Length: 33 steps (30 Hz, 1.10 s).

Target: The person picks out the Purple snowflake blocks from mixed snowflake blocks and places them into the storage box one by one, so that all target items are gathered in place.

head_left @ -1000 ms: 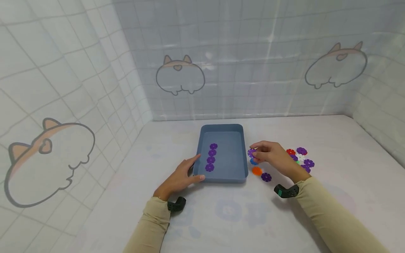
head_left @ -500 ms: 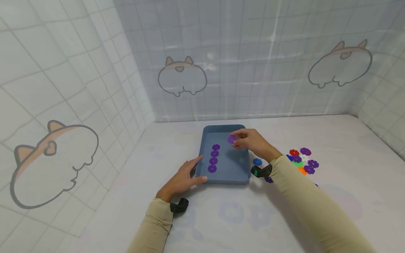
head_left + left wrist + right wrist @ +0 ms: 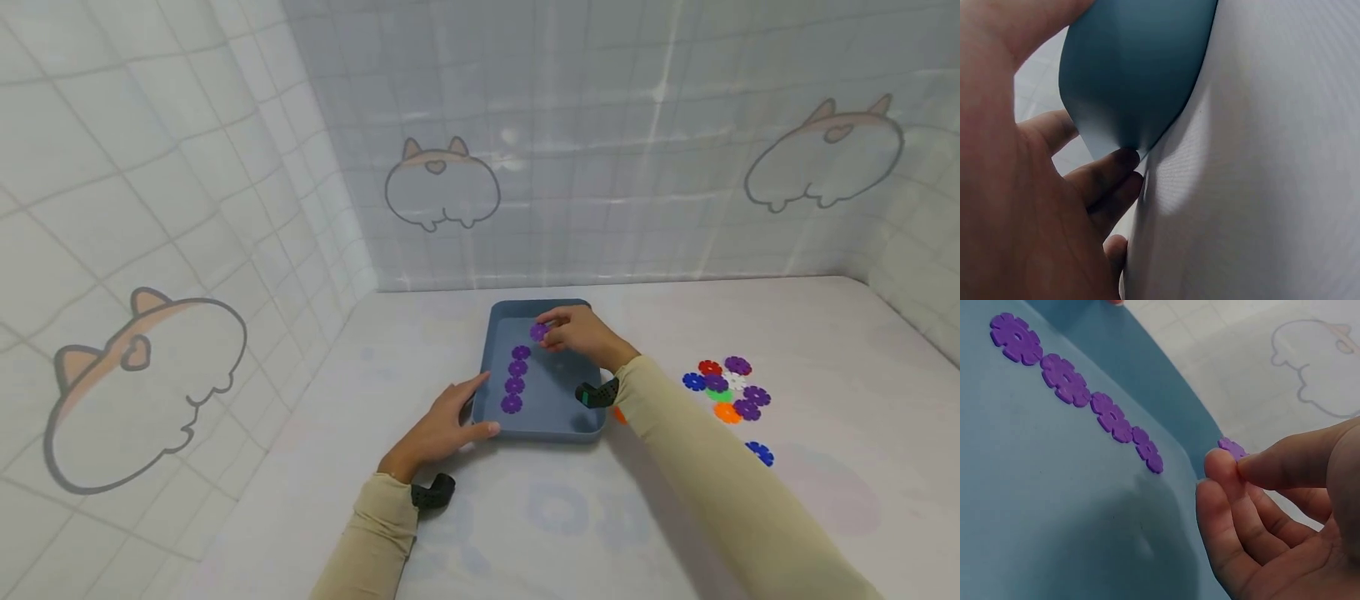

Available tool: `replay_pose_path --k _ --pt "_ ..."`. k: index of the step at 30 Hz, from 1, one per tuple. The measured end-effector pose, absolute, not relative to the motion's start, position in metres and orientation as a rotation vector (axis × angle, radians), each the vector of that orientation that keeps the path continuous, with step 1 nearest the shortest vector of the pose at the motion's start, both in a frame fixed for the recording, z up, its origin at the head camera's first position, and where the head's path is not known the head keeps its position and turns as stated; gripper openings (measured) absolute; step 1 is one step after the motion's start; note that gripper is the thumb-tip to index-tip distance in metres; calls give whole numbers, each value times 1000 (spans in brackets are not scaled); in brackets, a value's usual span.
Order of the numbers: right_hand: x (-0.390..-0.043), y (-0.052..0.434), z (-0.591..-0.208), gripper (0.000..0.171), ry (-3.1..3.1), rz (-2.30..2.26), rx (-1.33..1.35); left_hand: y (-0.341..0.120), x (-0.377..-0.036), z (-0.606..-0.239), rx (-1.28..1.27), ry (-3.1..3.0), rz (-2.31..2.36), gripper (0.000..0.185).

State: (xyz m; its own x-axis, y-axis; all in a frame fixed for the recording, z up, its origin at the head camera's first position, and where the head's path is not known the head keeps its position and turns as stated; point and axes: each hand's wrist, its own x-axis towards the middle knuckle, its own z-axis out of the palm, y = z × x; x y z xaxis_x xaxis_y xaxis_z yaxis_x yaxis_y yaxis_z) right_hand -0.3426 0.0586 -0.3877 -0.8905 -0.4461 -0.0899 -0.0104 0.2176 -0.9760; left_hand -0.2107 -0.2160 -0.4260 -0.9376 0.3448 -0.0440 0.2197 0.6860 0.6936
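My right hand (image 3: 581, 333) pinches a purple flower-shaped snowflake disc (image 3: 539, 332) between thumb and fingertips, over the far part of the blue-grey tray (image 3: 562, 437). Only the edge of that disc (image 3: 1232, 449) shows past the fingers in the right wrist view. Several purple discs (image 3: 517, 367) lie in a line along the tray's left side, edge to edge or nearly so. My left hand (image 3: 442, 425) holds the tray's near left corner, thumb at the front wall and index finger at the left rim. In the left wrist view its fingertips (image 3: 1125, 157) reach the tray's outer wall.
To the right, a loose cluster of red, blue, white, green, orange and purple discs (image 3: 718, 385) lies on the white table cover (image 3: 547, 533). A blue disc (image 3: 760, 453) lies nearer. An orange disc (image 3: 621, 415) is partly hidden by the right forearm. Patterned curtains (image 3: 615, 167) surround the table.
My right hand has carried the purple disc from right of the tray to above its far part, toward the line of discs. The left hand stays at the tray corner.
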Motion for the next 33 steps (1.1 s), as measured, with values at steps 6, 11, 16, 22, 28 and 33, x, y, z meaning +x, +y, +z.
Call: replay_pose_path --k 6,11,16,22,28,33 --pt "-354 49 -395 44 2281 -1594 -415 -218 -212 -428 458 2724 1089 88" --pt "-358 41 -400 42 2402 -1465 -440 -220 -212 -429 471 2722 1090 89" --pt "-359 37 -404 38 2458 -1423 -408 -219 -211 -429 479 2718 1100 89" --pt "-364 33 -409 35 2504 -1398 -393 -217 -211 -429 470 2724 1089 89" --pt "-363 29 -410 31 2564 -1372 -400 -218 -212 -428 465 2727 1079 90" --pt "-364 27 -411 30 2660 -1273 -431 -218 -211 -428 464 2718 1082 89"
